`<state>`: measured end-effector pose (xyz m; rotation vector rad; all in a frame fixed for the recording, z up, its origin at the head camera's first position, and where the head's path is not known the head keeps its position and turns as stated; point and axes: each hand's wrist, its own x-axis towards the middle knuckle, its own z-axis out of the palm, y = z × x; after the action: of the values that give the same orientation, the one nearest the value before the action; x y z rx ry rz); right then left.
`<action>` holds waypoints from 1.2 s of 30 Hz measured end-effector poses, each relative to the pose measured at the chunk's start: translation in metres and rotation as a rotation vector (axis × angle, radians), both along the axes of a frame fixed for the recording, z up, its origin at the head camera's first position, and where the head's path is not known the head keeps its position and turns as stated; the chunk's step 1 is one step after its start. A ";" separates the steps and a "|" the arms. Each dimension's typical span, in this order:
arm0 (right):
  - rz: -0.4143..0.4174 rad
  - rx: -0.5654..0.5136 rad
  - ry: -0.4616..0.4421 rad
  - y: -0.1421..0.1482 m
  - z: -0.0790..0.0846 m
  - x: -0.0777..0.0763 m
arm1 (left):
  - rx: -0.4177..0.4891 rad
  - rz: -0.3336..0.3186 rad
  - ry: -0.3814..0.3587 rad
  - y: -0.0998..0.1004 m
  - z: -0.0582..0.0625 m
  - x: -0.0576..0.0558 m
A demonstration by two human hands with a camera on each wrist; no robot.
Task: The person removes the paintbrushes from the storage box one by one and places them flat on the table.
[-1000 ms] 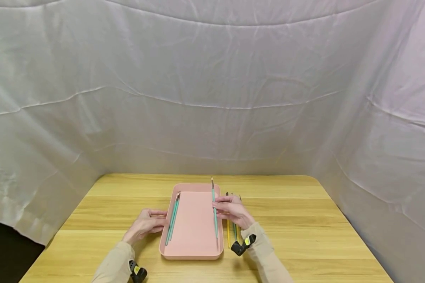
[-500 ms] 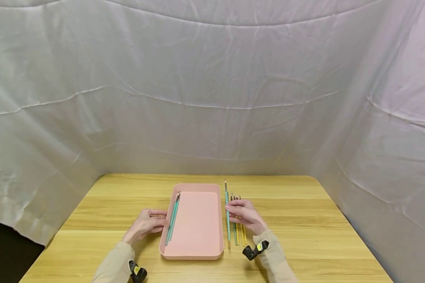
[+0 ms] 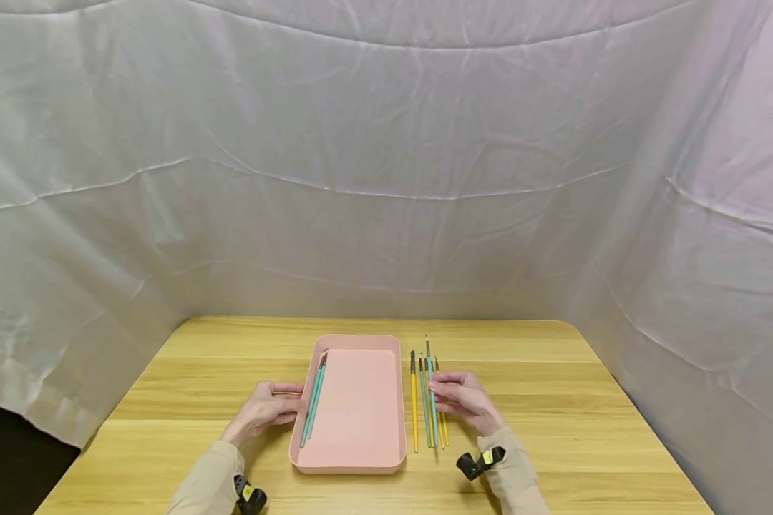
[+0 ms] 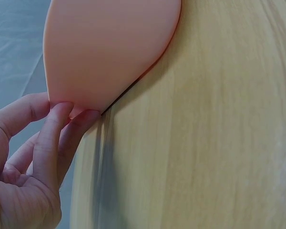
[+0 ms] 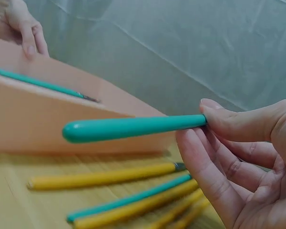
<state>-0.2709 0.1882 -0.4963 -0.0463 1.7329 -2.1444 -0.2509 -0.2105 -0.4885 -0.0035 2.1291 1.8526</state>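
My right hand (image 3: 465,402) pinches a teal-handled paintbrush (image 5: 133,128) between thumb and fingers, bristles pointing away, above a row of other paintbrushes on the table. That row has yellow brushes (image 3: 414,411) and another teal brush (image 3: 424,404) lying roughly side by side. On the left, my left hand (image 3: 264,411) holds the left wall of a shallow pink tray (image 3: 348,468); in the left wrist view its fingertips (image 4: 89,114) press the tray's outer wall near the rim. Inside the tray, along its left side, lie two teal paintbrushes (image 3: 314,400).
The wooden table (image 3: 586,429) extends to both sides of the tray and brushes. Grey fabric (image 3: 386,179) hangs behind and at the sides. A black wrist camera (image 3: 479,463) is strapped to the right sleeve, another (image 3: 250,495) to the left.
My right hand has carried the teal paintbrush rightward, from above the tray's right side to above the brushes on the table. The left hand and tray stay put.
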 end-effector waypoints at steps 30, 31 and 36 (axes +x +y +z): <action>-0.180 0.479 0.078 0.018 -0.014 -0.002 | 0.018 0.004 -0.009 0.000 0.000 -0.001; -0.189 0.506 0.081 0.016 -0.014 -0.002 | 0.019 0.007 -0.011 0.000 0.000 -0.001; -0.179 0.556 0.101 0.012 -0.012 -0.002 | 0.025 0.000 -0.009 0.000 0.000 0.000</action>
<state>-0.2734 0.2006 -0.5084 0.1570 2.4097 -1.7171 -0.2508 -0.2105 -0.4886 -0.0058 2.0997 1.8758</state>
